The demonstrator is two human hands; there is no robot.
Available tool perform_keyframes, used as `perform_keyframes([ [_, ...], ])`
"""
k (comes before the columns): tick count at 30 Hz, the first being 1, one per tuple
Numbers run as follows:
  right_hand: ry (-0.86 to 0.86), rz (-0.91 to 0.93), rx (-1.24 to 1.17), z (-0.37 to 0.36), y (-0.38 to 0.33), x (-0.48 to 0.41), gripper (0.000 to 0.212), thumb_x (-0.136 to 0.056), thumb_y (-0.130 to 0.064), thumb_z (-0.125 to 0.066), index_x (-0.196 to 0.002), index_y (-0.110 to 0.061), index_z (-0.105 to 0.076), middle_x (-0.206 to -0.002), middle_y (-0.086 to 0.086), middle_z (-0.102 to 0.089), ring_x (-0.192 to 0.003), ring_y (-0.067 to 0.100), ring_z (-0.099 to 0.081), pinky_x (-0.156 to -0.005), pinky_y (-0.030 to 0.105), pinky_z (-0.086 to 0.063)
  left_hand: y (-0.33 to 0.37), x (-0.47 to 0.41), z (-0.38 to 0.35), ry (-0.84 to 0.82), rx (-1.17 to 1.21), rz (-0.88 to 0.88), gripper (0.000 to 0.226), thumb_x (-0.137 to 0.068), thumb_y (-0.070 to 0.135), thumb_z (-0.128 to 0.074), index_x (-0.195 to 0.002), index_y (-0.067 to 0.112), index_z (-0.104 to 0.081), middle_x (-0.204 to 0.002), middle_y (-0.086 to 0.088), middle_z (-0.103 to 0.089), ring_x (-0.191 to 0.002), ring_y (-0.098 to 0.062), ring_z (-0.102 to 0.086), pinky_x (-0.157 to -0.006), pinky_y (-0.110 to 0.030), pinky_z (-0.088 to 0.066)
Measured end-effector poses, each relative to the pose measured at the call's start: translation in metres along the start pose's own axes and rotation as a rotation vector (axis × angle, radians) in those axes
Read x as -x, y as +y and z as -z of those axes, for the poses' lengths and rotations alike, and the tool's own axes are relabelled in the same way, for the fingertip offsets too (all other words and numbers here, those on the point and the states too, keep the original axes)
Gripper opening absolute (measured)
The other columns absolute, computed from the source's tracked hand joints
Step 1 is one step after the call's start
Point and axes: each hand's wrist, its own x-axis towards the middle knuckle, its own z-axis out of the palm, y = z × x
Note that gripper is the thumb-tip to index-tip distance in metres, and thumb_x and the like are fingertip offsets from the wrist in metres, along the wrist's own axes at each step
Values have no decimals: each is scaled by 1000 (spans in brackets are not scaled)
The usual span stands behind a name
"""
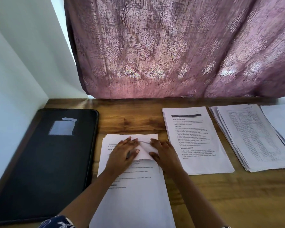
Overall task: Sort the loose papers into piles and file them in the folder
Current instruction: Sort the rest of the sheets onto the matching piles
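white printed sheets lie stacked on the brown wooden bench, the top one folded over at its far end. the left hand and the right hand press flat on that fold, fingers straight. a closed black folder lies just left of them.

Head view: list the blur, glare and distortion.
In the head view daylight glows through the curtain, brightest low down; in the head view the wide lens slightly bows the back edge of the table; in the head view the left hand and right hand are slightly blurred.
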Motion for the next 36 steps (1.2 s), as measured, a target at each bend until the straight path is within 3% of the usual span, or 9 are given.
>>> perform_keyframes([
  [4,58,-83,-71,0,-8,9,47,-93,-39,-57,-137,-26,-43,-123,-3,-63,-112,18,-59,-92,29,-48,3,1,1,-9,-22,36,50,-99,52,-33,-145,32,-37,-145,23,-22,-132,9,-8,-108,-15,1],
  [10,-60,26,75,0,0,-3,63,-99,-41,-44,-152,-17,-19,-156,8,-27,-144,23,-25,-117,33,-19,-3,0,-2,-4,-28,-11,51,-96,50,-36,-142,30,-44,-149,16,-37,-135,8,-14,-108,-10,2],
  [15,-20,12,85,-2,-8,-4,56,-97,-41,-48,-147,-24,-31,-146,4,-44,-133,22,-41,-111,33,-30,-3,-1,-1,11,-45,-15,54,-95,50,-33,-143,29,-44,-149,14,-39,-139,4,-19,-110,-13,-1],
  [17,39,-102,-43,-2,-17,1,52,-92,-45,-56,-139,-26,-40,-129,0,-60,-115,20,-57,-97,31,-45,1,0,1,5,-41,4,57,-94,51,-31,-144,28,-41,-150,14,-37,-138,3,-19,-108,-10,2],
  [20,116,-376,-269,1,-21,6,55,-80,-49,-70,-123,-21,-50,-111,-2,-67,-97,19,-65,-84,30,-51,2,1,2,5,-39,11,50,-99,46,-38,-145,27,-40,-151,12,-36,-143,-4,-24,-107,-9,3],
  [24,157,-541,-634,15,-21,-2,65,-76,-33,-79,-128,-14,-45,-115,1,-62,-107,22,-60,-92,34,-47,1,1,2,28,-12,3,44,-100,35,-46,-143,23,-44,-149,9,-41,-142,-5,-27,-108,-8,2],
  [27,195,-546,-773,20,-23,-15,62,-75,-21,-81,-126,-15,-48,-109,-1,-61,-97,18,-59,-91,33,-49,5,2,5,29,6,15,44,-100,35,-46,-143,22,-44,-149,9,-41,-142,-6,-28,-110,-13,-3],
  [31,283,-369,-509,8,-20,-16,20,-80,-19,-77,-97,-13,-68,-88,1,-70,-79,18,-65,-79,30,-54,12,5,7,-12,30,90,50,-100,45,-39,-147,29,-35,-153,8,-34,-145,-14,-24,-113,-23,-9],
  [36,375,115,-188,-8,-16,10,9,-86,-17,-69,-92,-16,-76,-89,0,-75,-69,16,-69,-60,24,-54,9,7,5,40,171,17,57,-92,66,-22,-145,45,-22,-155,15,-26,-143,-14,-28,-117,-41,-24],
])
